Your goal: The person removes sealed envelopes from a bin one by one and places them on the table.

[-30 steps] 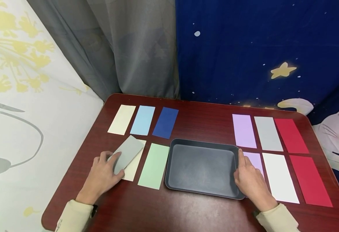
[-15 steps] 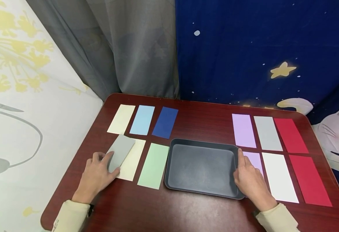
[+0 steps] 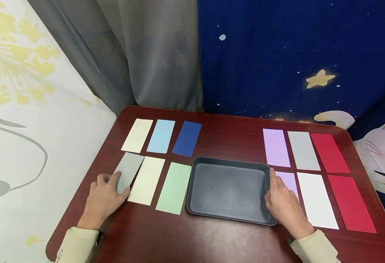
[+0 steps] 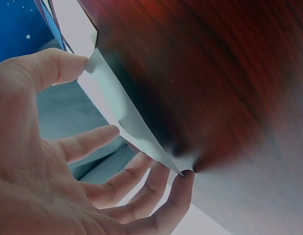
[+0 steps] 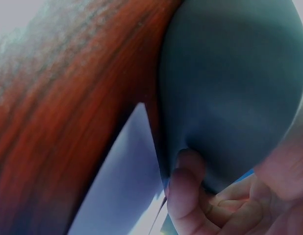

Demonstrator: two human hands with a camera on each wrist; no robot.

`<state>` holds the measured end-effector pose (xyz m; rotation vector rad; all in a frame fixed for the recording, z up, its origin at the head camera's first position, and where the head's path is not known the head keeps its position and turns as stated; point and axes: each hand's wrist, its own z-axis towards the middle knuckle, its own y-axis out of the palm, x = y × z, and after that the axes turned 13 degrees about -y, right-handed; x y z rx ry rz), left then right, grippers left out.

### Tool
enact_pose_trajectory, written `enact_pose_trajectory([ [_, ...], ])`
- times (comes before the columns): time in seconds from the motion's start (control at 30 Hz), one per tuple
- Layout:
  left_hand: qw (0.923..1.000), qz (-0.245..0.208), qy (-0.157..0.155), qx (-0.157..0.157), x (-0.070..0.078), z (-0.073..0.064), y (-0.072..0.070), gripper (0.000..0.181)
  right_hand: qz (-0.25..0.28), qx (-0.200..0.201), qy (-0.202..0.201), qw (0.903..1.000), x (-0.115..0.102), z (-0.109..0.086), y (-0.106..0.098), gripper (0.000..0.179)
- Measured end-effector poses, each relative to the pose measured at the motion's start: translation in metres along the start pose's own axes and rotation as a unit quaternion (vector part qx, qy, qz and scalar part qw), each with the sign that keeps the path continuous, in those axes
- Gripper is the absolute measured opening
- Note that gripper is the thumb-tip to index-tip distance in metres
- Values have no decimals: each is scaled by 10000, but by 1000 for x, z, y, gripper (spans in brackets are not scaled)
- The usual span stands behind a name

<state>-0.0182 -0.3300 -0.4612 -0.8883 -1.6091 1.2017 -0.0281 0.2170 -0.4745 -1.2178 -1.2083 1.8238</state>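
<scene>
My left hand (image 3: 102, 199) holds a grey card (image 3: 128, 170) by its edges, at the left end of the front row. In the left wrist view the thumb is at one end of the card (image 4: 110, 90) and the curled fingers are along its other side. A cream card (image 3: 147, 180) lies just right of it, followed by a pale green card (image 3: 173, 188). My right hand (image 3: 285, 206) grips the right rim of a dark grey rectangular tray (image 3: 230, 191), which has nothing in it. Partly hidden by that hand, a lilac card (image 3: 290, 184) lies beside the tray.
On the dark red table (image 3: 212, 241), the back row has cream (image 3: 137, 135), light blue (image 3: 161, 136) and dark blue (image 3: 187, 138) cards at left. Lilac (image 3: 276, 148), grey (image 3: 304, 151) and red (image 3: 330, 153) cards lie back right, white (image 3: 317, 201) and red (image 3: 351, 203) in front.
My left hand has moved left with the grey card, turning it into line with the row and uncovering the cream card. The right hand and tray stay in place.
</scene>
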Motion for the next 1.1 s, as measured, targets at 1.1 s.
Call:
enact_pose_trajectory([
  [1.1,9894,-132,789,1215,12,4,0,67,-135,465,-253,9985,5,0,-7,78],
])
